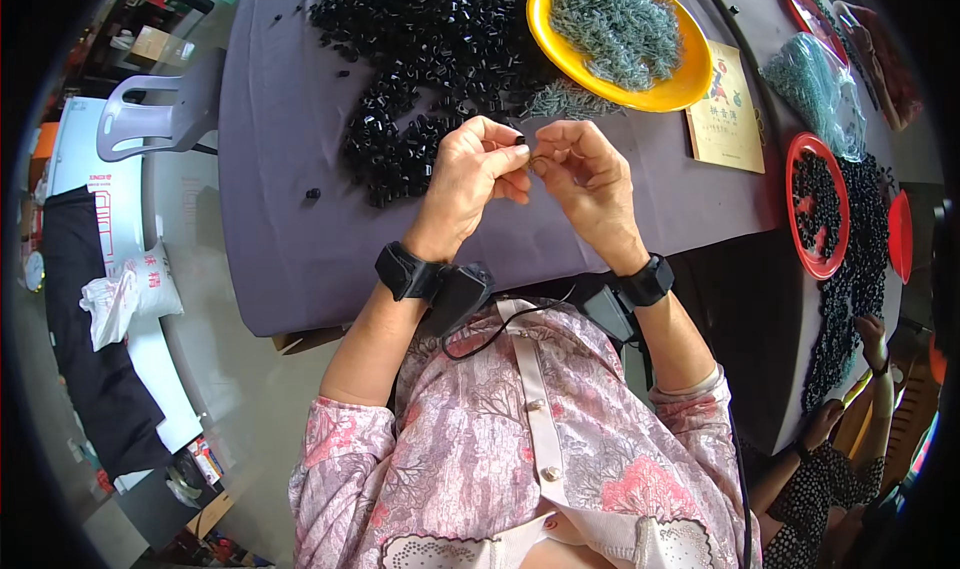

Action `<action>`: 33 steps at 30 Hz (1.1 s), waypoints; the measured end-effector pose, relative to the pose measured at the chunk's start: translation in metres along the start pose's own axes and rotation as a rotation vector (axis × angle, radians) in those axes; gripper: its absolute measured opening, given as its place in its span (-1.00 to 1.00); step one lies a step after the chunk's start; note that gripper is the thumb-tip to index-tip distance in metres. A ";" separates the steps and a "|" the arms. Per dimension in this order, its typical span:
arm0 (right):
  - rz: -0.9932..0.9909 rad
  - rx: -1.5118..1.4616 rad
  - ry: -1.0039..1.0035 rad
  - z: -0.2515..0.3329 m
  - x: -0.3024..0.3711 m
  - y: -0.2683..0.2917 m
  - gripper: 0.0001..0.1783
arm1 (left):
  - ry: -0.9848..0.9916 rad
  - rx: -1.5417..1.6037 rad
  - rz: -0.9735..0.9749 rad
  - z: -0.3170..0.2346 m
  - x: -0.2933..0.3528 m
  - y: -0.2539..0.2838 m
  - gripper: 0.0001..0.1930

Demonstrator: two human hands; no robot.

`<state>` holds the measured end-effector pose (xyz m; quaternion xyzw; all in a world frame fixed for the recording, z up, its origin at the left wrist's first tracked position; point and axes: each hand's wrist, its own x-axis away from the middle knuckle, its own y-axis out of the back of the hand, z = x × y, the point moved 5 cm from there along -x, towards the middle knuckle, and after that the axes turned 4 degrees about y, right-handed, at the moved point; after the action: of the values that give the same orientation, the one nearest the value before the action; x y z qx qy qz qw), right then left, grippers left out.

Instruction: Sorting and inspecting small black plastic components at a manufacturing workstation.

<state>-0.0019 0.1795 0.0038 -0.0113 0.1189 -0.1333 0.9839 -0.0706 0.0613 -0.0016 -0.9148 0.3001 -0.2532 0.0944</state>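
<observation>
My left hand [462,184] is closed in a pinch, with a small black plastic cap [520,140] between thumb and forefinger. Close beside it, nearly touching, my right hand [592,191] has thumb and forefinger pressed together; what they hold is too small to name. Both hands are above the front part of the grey-covered table [290,239]. Just beyond them spreads a large heap of small black caps [430,64]. A yellow plate [541,14] bears a mound of small clear greyish plastic pieces [615,29], and more of these lie beside it.
A paper booklet [728,119] lies right of the plate. Farther right are a red tray [795,224], a clear bag of pieces [812,84] and more black parts [858,239]. Another person's hand [872,334] is near those. A grey plastic chair [165,114] stands at left.
</observation>
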 end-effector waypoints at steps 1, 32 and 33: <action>-0.002 0.000 0.001 0.000 -0.002 0.001 -0.75 | -0.010 -0.009 0.008 -0.002 0.001 0.000 -0.90; -0.154 -0.407 -0.224 -0.019 0.005 -0.006 -0.88 | -0.279 -0.258 -0.168 0.003 0.019 -0.001 -0.91; -0.145 -0.393 -0.214 -0.018 0.006 -0.007 -0.89 | -0.286 -0.307 -0.198 0.001 0.021 -0.001 -0.92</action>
<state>-0.0023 0.1716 -0.0146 -0.2253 0.0365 -0.1760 0.9576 -0.0548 0.0499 0.0063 -0.9700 0.2275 -0.0803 -0.0295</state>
